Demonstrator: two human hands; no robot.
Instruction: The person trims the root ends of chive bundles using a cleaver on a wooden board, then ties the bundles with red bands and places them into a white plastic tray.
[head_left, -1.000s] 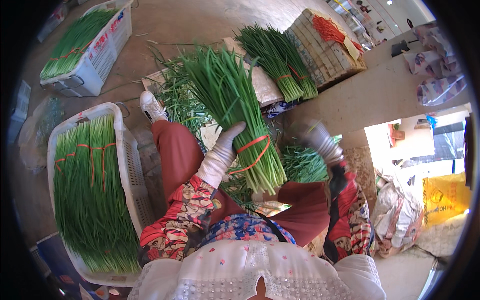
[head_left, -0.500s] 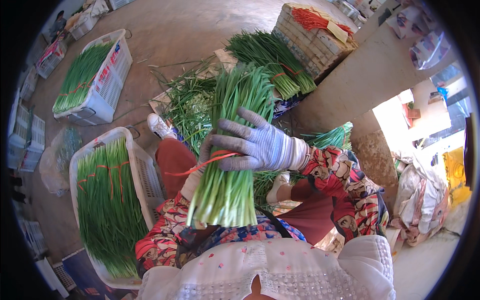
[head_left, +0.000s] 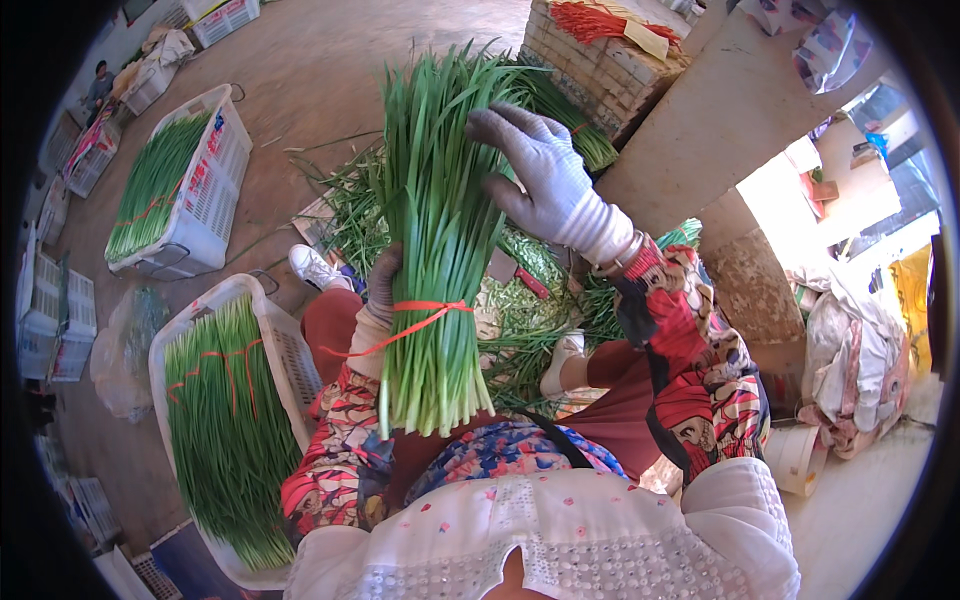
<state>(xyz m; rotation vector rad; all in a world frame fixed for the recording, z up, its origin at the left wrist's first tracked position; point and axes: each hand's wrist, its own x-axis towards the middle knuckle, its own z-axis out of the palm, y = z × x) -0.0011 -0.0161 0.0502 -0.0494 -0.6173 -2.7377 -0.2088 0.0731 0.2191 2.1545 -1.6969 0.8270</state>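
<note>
A thick bunch of green chives (head_left: 440,200) stands upright before me, pale cut stems toward me and leaves pointing away. An orange-red tie (head_left: 425,318) circles its lower part, with one loose end trailing left. My gloved left hand (head_left: 381,285) grips the bunch from its left side above the tie; most of its fingers are hidden behind the leaves. Beside the upper leaves on the right, my gloved right hand (head_left: 545,170) is raised with its fingers spread and curved, holding nothing.
Left of me a white crate (head_left: 290,375) holds tied chives; another crate (head_left: 213,190) stands farther off. Between my feet lie loose trimmings (head_left: 535,335) and a red-handled knife (head_left: 532,283). Orange-red ties (head_left: 590,20) lie on a block (head_left: 590,75), with more chives (head_left: 590,145) beside it.
My right hand has let go of the bunch near the tie and moved up and right, opening. The bunch has turned more upright and shifted slightly left, still in my left hand.
</note>
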